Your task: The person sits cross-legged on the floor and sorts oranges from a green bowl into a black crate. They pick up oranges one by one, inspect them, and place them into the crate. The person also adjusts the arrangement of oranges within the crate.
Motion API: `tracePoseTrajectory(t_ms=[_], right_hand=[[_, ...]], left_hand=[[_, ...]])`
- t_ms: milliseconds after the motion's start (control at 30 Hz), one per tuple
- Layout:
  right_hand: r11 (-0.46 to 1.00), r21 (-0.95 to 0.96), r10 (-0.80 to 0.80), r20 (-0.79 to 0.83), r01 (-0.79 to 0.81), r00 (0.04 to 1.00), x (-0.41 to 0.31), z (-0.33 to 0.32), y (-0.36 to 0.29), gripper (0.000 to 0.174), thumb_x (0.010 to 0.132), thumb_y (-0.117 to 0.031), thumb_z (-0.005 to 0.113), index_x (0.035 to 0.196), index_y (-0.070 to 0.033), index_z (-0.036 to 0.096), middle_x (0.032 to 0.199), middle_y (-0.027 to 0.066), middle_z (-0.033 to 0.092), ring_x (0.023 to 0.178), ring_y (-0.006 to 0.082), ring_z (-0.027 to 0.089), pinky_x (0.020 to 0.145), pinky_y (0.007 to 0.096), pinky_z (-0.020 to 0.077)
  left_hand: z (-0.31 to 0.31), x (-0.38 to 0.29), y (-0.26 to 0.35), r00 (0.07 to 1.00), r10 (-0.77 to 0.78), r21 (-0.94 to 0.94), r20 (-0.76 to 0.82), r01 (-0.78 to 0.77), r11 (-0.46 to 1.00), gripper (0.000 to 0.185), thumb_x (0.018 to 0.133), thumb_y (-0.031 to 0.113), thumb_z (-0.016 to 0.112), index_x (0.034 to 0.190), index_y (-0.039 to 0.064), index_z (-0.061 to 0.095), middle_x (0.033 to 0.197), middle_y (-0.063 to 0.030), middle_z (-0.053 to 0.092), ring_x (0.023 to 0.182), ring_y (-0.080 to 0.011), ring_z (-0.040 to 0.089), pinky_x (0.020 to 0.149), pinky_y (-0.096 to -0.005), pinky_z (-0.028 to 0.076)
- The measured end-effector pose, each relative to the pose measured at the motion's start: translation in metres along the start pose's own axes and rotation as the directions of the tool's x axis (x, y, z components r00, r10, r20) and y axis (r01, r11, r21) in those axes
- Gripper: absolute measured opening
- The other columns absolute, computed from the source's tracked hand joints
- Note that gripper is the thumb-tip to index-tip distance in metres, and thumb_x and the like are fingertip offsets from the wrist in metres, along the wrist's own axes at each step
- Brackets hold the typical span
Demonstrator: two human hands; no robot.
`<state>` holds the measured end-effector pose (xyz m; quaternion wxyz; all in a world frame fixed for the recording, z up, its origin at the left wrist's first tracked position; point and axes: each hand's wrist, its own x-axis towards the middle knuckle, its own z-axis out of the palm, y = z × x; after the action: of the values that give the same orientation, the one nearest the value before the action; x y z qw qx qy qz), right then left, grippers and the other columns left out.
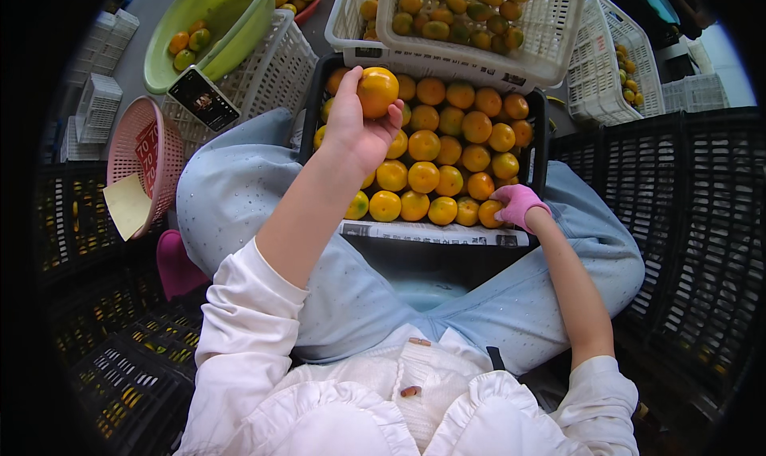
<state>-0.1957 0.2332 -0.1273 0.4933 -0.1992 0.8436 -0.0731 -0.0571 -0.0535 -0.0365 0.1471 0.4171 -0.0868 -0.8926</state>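
Raised over the back left of a black crate, my left hand is bare and holds an orange citrus fruit. Rows of similar orange and yellow-green fruit fill the crate, which is lined with printed newspaper. My right hand, in a pink fingerless glove, is at the crate's front right corner. Its fingers rest around the end fruit of the front row.
Behind the crate, white plastic baskets hold more fruit. A green basin with a few fruit stands back left, a phone leaning before it. A pink basket holds red printed sheets. Black crates stack up on the right.
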Motion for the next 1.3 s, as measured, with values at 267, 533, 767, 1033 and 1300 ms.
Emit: tracePoseTrajectory(t_ms=[267,533,767,1033,1300], right_hand=[[0.957,-0.287,-0.017,0.061,0.034,0.998,0.002,0.0,-0.003,0.047,0.073,-0.017,0.078,0.118,-0.007,0.069,0.111,0.0158,0.069,0.102,0.0305,0.065,0.094,0.0345,0.0508],[0.861,-0.498,-0.178,-0.105,0.104,0.978,-0.014,-0.014,-0.013,0.049,0.077,-0.026,0.076,0.122,-0.011,0.063,0.13,0.0132,0.057,0.117,0.0308,0.056,0.101,0.0388,0.046],[0.554,-0.687,-0.776,-0.222,0.47,0.59,0.018,0.036,-0.007,0.072,0.094,-0.046,0.051,0.15,-0.006,0.03,0.158,0.0157,0.023,0.147,0.0302,0.021,0.121,0.0434,0.0121],[0.58,-0.67,-0.7,-0.118,0.464,0.705,0.03,0.04,-0.005,0.059,0.098,-0.04,0.045,0.147,-0.007,0.038,0.155,0.0144,0.033,0.146,0.0292,0.025,0.121,0.0439,0.0134],[0.393,0.719,-0.538,-0.325,0.573,0.778,-0.006,-0.018,-0.078,0.059,0.098,-0.046,0.054,0.143,-0.011,0.043,0.124,0.012,0.057,0.099,0.0212,0.064,0.085,0.0322,0.0535]], left_hand=[[-0.001,0.001,-0.008,1.0,-0.024,0.027,-0.014,0.025,0.999,0.043,0.093,0.04,0.06,0.11,0.002,0.052,0.098,-0.0124,0.053,0.08,-0.0205,0.055,0.062,-0.0249,0.053],[0.002,-0.002,0.007,0.999,0.032,-0.016,-0.04,-0.033,0.999,0.042,0.091,0.043,0.061,0.111,0.007,0.051,0.103,-0.0108,0.052,0.085,-0.0219,0.055,0.064,-0.026,0.052],[-0.001,-0.008,0.035,0.989,0.136,-0.102,-0.065,-0.143,0.984,0.038,0.094,0.038,0.058,0.109,0.003,0.052,0.1,-0.0102,0.053,0.084,-0.0205,0.054,0.064,-0.0266,0.051],[-0.001,-0.003,0.038,0.982,0.161,-0.135,-0.094,-0.173,0.976,0.046,0.094,0.044,0.033,0.11,0.005,0.05,0.099,-0.0133,0.055,0.08,-0.0219,0.056,0.064,-0.0305,0.049],[-0.016,-0.006,-0.028,0.945,0.14,0.529,0.297,-0.284,0.8,0.036,0.102,0.033,0.042,0.129,0.009,0.045,0.118,-0.0118,0.057,0.101,-0.0244,0.065,0.084,-0.0381,0.057]])
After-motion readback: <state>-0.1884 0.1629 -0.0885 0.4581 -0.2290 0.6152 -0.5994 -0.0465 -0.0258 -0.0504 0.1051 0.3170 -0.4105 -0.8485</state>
